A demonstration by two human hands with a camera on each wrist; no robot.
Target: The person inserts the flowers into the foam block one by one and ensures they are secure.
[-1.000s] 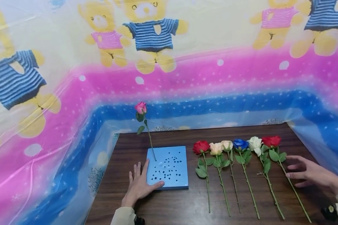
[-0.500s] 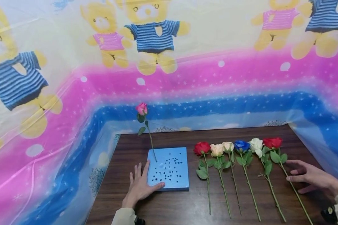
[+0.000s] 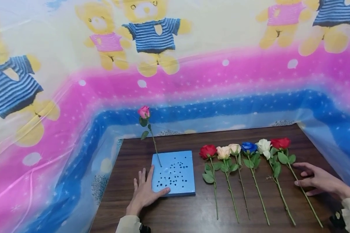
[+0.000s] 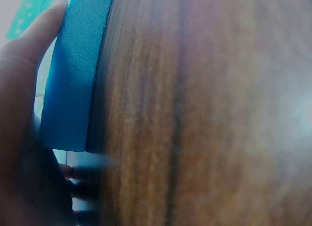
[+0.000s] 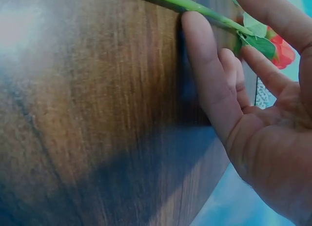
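A blue foam block (image 3: 175, 173) with several holes lies on the dark wooden table (image 3: 192, 210). One pink rose (image 3: 144, 112) stands upright in its far left corner. My left hand (image 3: 149, 188) lies flat against the block's left edge, thumb along the front corner; the left wrist view shows the block (image 4: 73, 79) beside the palm (image 4: 22, 94). Several roses lie in a row to the right, from a red one (image 3: 207, 151) to another red rose (image 3: 281, 143). My right hand (image 3: 304, 176) touches that last rose's stem (image 5: 195, 5) with straight fingers spread.
Between the two red roses lie two cream ones (image 3: 223, 152), a blue one (image 3: 249, 147) and a white one (image 3: 263, 145), stems pointing toward me. A plastic sheet printed with bears (image 3: 151, 32) walls the table on the left, back and right.
My right hand has edged slightly left onto the rightmost rose's stem. The left hand and the foam block have not moved.
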